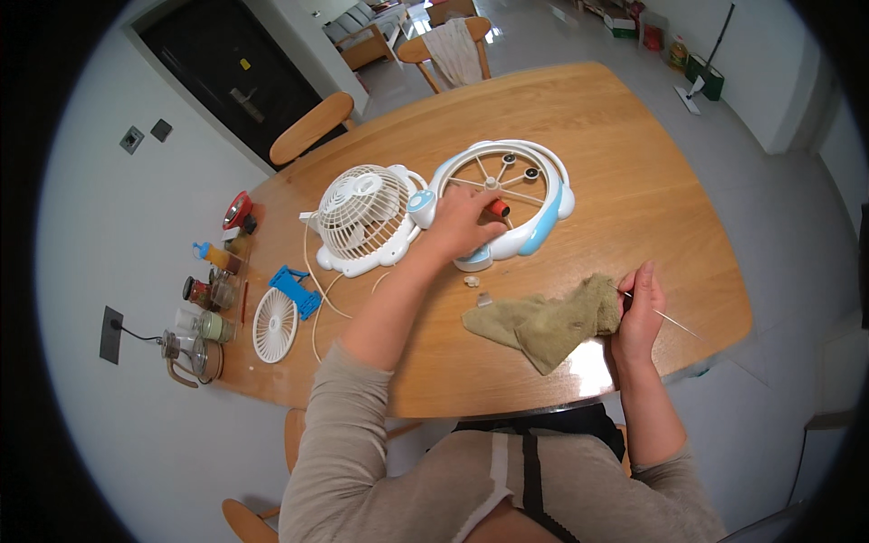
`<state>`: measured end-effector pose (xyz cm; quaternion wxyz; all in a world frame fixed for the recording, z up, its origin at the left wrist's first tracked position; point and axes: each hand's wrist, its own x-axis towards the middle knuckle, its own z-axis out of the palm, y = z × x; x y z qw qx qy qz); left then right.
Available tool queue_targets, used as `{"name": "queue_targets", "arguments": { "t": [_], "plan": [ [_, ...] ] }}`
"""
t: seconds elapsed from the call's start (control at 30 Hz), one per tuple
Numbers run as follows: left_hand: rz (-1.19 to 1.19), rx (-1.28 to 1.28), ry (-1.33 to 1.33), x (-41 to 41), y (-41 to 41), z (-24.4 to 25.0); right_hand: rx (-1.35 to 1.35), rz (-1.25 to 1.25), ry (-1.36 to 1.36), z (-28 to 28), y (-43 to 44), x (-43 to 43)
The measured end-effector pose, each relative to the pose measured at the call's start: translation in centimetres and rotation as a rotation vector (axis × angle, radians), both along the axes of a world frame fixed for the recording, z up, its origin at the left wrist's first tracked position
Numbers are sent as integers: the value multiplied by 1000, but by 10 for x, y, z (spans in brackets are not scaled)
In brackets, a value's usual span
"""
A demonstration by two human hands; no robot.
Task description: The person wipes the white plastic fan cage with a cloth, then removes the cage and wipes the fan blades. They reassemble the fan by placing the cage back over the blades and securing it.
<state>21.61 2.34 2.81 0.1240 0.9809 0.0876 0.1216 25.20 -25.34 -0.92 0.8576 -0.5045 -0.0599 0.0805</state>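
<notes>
My left hand (468, 220) reaches into the white and light-blue fan ring (543, 231), its thumb and fingers around a red cylindrical piece with a black end (499, 207). Whether they grip it is unclear. In my right hand (638, 309), at the table's near right, is a thin metal rod (679, 326). A crumpled olive-green cloth (563, 326) lies against that hand. Left of the ring sits a white fan with a dome grille (360, 217). Between ring and cloth lie a small pale plastic piece (472, 281) and a small translucent piece (484, 298).
A white round grille (275, 326) and a blue plastic bracket (297, 292) lie at the left, beside the fan's pale cord (316, 305). Jars, an orange squeeze bottle (220, 258) and a glass pitcher (207, 358) line the left table edge. Wooden chairs stand around the table.
</notes>
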Motion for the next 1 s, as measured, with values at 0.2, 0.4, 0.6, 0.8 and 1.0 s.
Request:
{"name": "queue_targets", "arguments": {
  "t": [0.2, 0.4, 0.6, 0.8, 1.0],
  "plan": [
    [30, -4, -20, 12, -5, -13, 30, 19, 46, -10, -5, 0],
    [138, -305, -408, -23, -5, -9, 21, -5, -11, -17, -6, -1],
    [286, -339, -932, -119, -19, 8, 4, -37, 54, 4, -1, -12],
    [690, 42, -986, -221, 18, -5, -50, -7, 9, -9, -2, -6],
    [821, 47, -838, -263, 65, -30, -28, -6, -5, -9, 0, -7]
  ]
}}
